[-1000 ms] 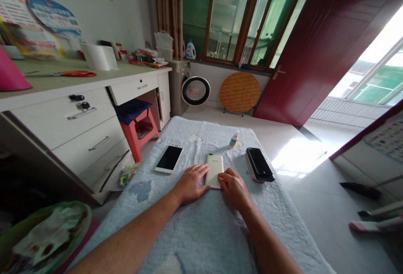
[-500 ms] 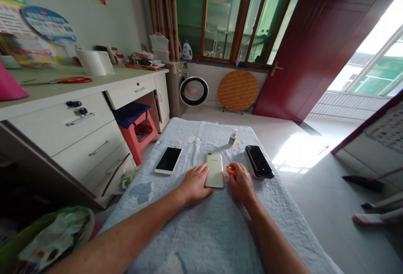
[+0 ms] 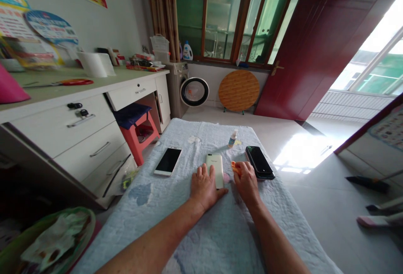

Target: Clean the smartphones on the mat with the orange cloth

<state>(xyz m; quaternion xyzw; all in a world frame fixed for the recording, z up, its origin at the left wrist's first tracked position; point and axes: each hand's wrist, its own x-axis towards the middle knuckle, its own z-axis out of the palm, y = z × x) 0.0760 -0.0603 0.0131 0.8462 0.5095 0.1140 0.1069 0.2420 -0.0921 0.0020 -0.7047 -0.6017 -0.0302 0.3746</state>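
Note:
A pale gold smartphone (image 3: 216, 162) lies back up on the light blue quilted cloth (image 3: 189, 240). My left hand (image 3: 204, 183) rests over its lower left part, fingers across the back and thumb round its lower right corner, gripping it. Just to the right, my right hand (image 3: 246, 181) is closed on a small orange cloth (image 3: 234, 167), which pokes out past the fingertips. A white smartphone (image 3: 168, 161) with a dark screen lies to the left. Black smartphones (image 3: 260, 160) in a stack sit just beyond my right hand. Behind them stands a small spray bottle (image 3: 232, 138).
A white desk (image 3: 85, 129) runs along the left, with a red stool (image 3: 138, 133) by it. At lower left is a green bin (image 3: 90, 219). A washing machine (image 3: 176, 85) with its door open and a round wooden tabletop (image 3: 239, 90) stand at the back.
My left hand has slid right, from the phone's left edge to over its back. My right hand has drawn a little right, away from the phone, with the orange cloth.

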